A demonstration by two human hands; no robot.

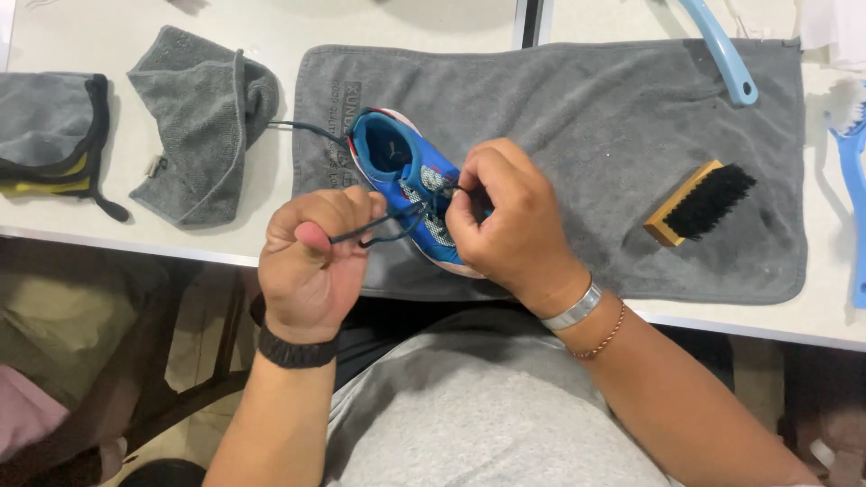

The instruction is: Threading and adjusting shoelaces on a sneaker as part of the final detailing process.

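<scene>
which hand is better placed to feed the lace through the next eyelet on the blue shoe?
Probably right. The right hand sits on the blue shoe with its fingertips at the eyelets, pinching the dark lace. The left hand is off the shoe, pulling the lace taut.

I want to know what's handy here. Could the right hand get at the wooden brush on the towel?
Probably yes: the wooden brush lies bare on the grey towel, nothing between it and the right hand, though those fingers are busy at the shoe laces.

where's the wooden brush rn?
Head view: the wooden brush lies on the right part of the grey towel, right of the blue shoe and the right hand, untouched, below the blue handle.
</scene>
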